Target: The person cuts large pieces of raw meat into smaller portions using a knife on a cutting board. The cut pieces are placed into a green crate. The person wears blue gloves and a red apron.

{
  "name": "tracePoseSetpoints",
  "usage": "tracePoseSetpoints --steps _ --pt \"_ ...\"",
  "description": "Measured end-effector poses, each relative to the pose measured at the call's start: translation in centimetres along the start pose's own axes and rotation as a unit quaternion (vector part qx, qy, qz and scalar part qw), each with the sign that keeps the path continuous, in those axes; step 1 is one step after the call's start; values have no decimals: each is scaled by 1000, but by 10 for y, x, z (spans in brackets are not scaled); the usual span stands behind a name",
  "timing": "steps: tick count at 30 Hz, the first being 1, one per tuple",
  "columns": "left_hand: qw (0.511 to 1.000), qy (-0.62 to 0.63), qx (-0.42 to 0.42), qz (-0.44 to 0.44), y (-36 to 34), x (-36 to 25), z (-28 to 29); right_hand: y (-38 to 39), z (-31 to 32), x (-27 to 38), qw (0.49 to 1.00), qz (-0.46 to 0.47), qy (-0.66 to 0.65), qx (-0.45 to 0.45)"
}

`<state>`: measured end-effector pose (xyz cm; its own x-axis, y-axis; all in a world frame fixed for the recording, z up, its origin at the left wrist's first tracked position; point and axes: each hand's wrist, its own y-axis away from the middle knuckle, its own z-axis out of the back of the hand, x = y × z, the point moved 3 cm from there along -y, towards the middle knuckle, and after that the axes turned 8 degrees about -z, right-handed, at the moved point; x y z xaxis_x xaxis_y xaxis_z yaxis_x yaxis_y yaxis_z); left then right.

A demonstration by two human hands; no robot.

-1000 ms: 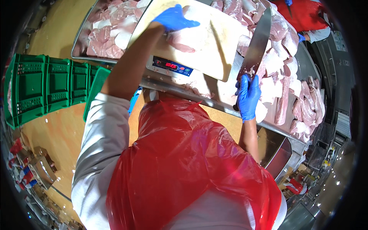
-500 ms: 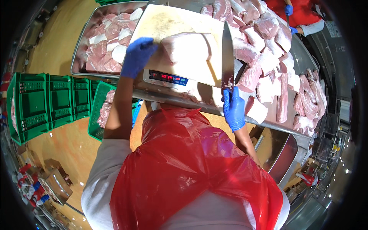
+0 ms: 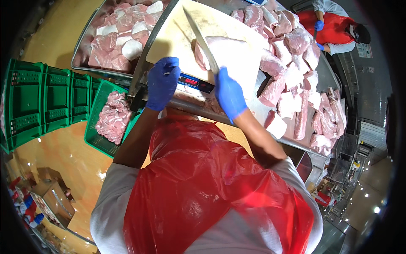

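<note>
Here, 1 meat chunk (image 3: 228, 48), 1 knife (image 3: 203, 42) in right hand (image 3: 230, 94).

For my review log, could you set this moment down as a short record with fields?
Left hand: blue-gloved, curled, nothing visibly held
Right hand: blue-gloved, gripping a long knife
Blade position: across a pale-topped meat piece in view; contact unclear
Work surface: cutting board over a digital scale
Left side: steel tray of meat chunks; green crate of meat trimmings
Right side: many meat cuts
Upper right: co-worker in red and white
</note>
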<state>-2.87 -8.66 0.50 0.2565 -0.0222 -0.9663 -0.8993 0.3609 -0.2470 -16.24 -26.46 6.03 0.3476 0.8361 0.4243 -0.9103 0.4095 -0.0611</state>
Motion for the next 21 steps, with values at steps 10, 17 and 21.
tracePoseSetpoints --steps 10,17,21 --pt "987 -19 -33 -159 -10 -31 7 126 65 -51 978 -126 96 136" --pt "993 -32 -15 -110 -24 -46 -60 54 40 1 995 -37 -39 -81" --pt "981 -113 -4 -157 -38 -28 -62 46 32 4 994 -48 -1 -96"
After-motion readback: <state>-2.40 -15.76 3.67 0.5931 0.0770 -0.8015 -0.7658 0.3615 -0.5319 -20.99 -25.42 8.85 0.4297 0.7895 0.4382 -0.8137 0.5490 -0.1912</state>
